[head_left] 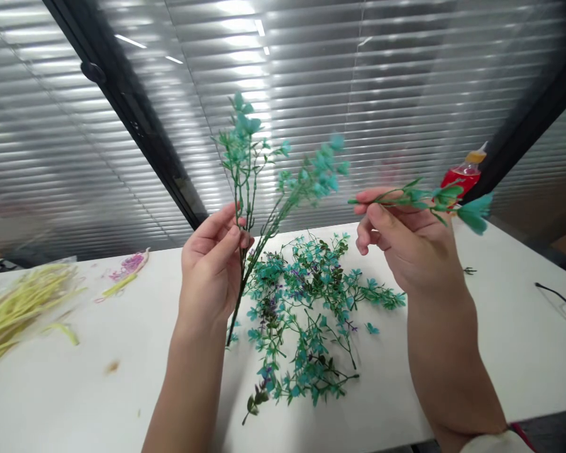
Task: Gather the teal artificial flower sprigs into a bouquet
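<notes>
Two teal sprigs (245, 163) are sticking up from the left hand (212, 267), stems side by side, flower tips fanning out above, the right one blurred. Left hand is raised above the table, thumb pressing the stems against the fingers, lower stem ends hanging down past the palm toward the table (500, 327). Right hand (405, 248) is pinching a single flower stem (419, 200) between thumb and forefinger, other fingers curling loosely underneath; that stem is lying roughly level, its bare end pointing toward the left hand, its teal bloom poking out to the right. Hands are apart, not touching, both held in the air over the tabletop.

Directly under and between them a loose pile of teal sprigs (306, 314) is lying flat on the white table, stems tangled, a few purple bits mixed in, one small loose blossom just beside the pile's right edge. Left part of the table is holding a heap of yellow-green stems (14, 308), partly under clear plastic, and near it a small pink-purple piece (129, 264). A red bottle with pale nozzle (465, 173) is standing behind the right hand, partly hidden by the stem's leaves. A thin black cable (559, 297) is lying at the far right edge. Window blinds (358, 75) are filling the background.
</notes>
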Demonstrator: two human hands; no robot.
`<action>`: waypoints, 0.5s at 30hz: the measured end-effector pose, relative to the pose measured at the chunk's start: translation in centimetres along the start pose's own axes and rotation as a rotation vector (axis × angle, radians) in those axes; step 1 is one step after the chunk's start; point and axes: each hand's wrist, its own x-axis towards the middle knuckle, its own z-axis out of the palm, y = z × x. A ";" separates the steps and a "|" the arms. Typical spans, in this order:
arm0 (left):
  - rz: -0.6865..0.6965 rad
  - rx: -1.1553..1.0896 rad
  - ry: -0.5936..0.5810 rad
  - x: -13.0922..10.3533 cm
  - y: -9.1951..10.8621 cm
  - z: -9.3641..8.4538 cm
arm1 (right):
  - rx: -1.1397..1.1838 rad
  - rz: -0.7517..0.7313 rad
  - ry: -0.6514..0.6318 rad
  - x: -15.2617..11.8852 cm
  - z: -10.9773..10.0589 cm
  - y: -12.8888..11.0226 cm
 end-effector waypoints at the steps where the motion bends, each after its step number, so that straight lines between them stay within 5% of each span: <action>1: 0.014 0.015 0.006 0.0 -0.1 0.0 | -0.003 -0.002 -0.001 0.0 0.1 0.0; 15: 0.170 0.274 -0.046 -1.7 -1.0 0.7 | 0.023 -0.004 -0.147 -0.2 2.5 1.0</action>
